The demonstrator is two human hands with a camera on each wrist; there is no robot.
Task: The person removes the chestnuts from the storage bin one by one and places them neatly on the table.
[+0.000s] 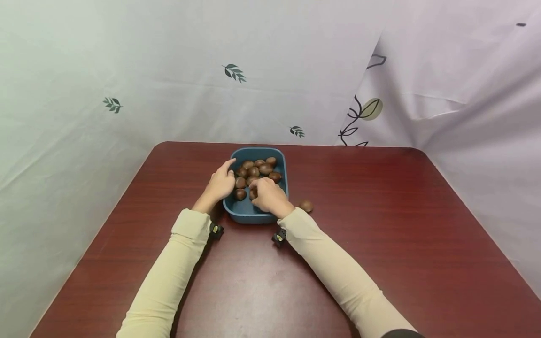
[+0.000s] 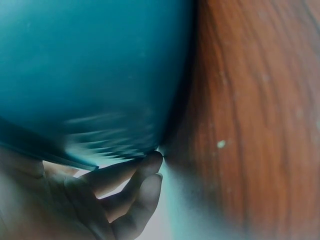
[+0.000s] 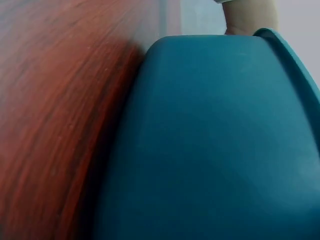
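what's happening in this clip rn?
A person in cream sleeves is working at a blue tray of chestnuts on a dark red table. The left hand rests on the tray's left rim, steadying it. The right hand reaches into the near end of the tray, fingers curled down among the chestnuts; whether it actually has one can't be seen. One loose chestnut lies on the table just right of the tray.
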